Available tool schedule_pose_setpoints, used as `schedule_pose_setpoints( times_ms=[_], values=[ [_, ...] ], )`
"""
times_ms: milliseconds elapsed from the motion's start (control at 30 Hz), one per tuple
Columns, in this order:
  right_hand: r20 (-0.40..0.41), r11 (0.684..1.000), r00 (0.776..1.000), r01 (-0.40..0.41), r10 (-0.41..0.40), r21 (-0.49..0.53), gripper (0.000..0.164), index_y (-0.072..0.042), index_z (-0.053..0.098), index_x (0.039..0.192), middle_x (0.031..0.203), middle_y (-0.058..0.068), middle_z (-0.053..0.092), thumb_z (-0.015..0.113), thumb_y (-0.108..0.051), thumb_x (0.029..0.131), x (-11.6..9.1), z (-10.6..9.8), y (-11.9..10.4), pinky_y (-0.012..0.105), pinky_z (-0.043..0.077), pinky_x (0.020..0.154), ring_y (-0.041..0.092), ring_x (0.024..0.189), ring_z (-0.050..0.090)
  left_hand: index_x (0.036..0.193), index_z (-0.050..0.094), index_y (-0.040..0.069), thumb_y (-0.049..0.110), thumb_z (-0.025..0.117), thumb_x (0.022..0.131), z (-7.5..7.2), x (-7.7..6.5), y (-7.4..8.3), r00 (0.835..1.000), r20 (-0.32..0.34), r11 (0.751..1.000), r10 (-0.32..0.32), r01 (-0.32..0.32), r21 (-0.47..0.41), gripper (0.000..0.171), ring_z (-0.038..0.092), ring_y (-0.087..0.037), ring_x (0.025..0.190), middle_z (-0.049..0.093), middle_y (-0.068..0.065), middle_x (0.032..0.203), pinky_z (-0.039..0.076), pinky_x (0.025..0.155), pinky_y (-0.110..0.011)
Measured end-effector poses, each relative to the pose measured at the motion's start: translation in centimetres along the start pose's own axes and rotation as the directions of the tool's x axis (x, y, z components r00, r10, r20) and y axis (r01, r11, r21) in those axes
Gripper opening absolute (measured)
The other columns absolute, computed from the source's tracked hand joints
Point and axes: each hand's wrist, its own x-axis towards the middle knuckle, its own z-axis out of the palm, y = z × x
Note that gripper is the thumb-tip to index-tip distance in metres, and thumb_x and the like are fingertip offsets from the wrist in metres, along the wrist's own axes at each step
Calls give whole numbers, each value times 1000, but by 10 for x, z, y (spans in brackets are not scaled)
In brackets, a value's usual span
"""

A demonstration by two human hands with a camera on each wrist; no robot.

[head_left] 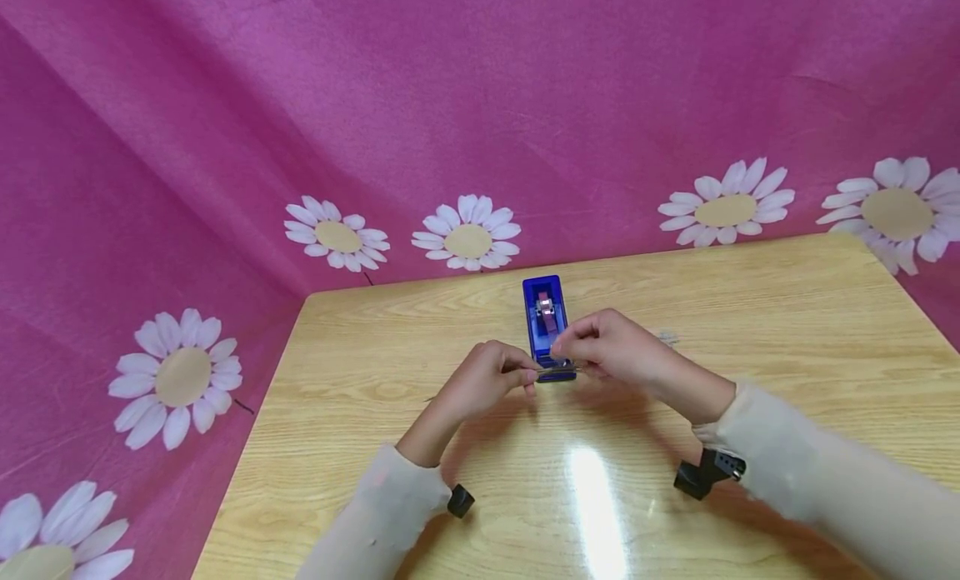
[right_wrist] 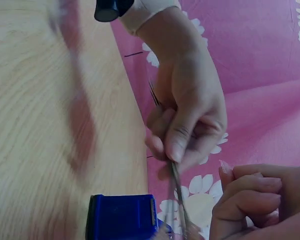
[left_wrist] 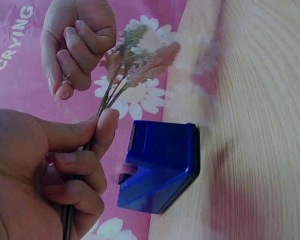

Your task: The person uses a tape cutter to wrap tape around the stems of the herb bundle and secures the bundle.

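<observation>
We held our left hand [head_left: 480, 384] curled, thumb and fingers gripping the stems of a dried sprig [left_wrist: 127, 75]. Our right hand [head_left: 611, 347], fingers bent, pinched its plumed end (blurred in the wrist views). The sprig lay left to right above the table [head_left: 750, 313], before the blue dispenser [head_left: 545, 322].

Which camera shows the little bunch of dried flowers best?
The left wrist view: the thin-stemmed bunch of dried flowers shows its fluffy tips. The right wrist view shows only its stems; the head view shows a thin sliver.
</observation>
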Motion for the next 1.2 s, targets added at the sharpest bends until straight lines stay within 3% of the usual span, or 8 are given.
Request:
schedule_pose_setpoints(
  times_ms=[200, 433, 667, 833, 1033, 1200],
  values=[
    [-21, 999, 999, 29, -29, 21, 24, 6, 74, 107, 67, -1, 51, 63, -15, 102, -4, 8, 3, 23, 31, 48, 8, 51, 37, 95, 80, 3, 8, 66, 101, 3, 7, 3, 999, -39, 998, 2, -4, -57, 16, 36, -10, 62, 77, -12, 82, 28, 57, -26],
    [-65, 1000, 998, 20, -20, 8, 25, 6, 74, 112, 63, -3, 49, 61, -14, 102, -7, 16, 11, 22, 31, 48, 8, 51, 37, 93, 80, 4, 8, 68, 100, 5, 14, 1, 998, -39, 986, -39, 32, -165, 15, 26, -10, 52, 76, -3, 76, 22, 50, -26],
    [-109, 997, 992, 53, -59, -52, 21, 0, 78, 106, 81, -1, 73, 65, -16, 102, -7, 28, 23, 21, 32, 46, 7, 50, 39, 94, 80, 1, 5, 69, 98, 6, 19, 2, 998, -50, 970, -40, 26, -243, 12, 35, -9, 53, 75, -4, 75, 24, 49, -24],
    [-169, 989, 981, 72, -94, -130, 18, -4, 79, 102, 71, 0, 65, 67, -17, 101, -9, 33, 30, 22, 32, 45, 8, 50, 40, 94, 79, -2, 3, 69, 97, 5, 20, 4, 998, -54, 969, -38, 24, -248, 11, 34, -8, 52, 73, -3, 73, 24, 47, -23],
    [-206, 974, 965, 121, -161, -190, 16, -6, 80, 101, 83, 5, 67, 68, -18, 100, -11, 36, 35, 24, 37, 46, 9, 52, 44, 94, 78, -3, 4, 68, 98, 4, 18, 6, 999, -38, 967, -27, 17, -255, 12, 35, -8, 53, 76, -8, 77, 25, 48, -23],
    [-248, 960, 948, 138, -199, -245, 15, -8, 80, 99, 80, 5, 65, 68, -17, 100, -12, 39, 38, 23, 38, 48, 10, 55, 45, 97, 77, -4, 2, 66, 99, 4, 19, 6, 1000, -24, 962, -20, 12, -274, 13, 38, -8, 56, 77, -12, 82, 26, 50, -23]
  ],
)
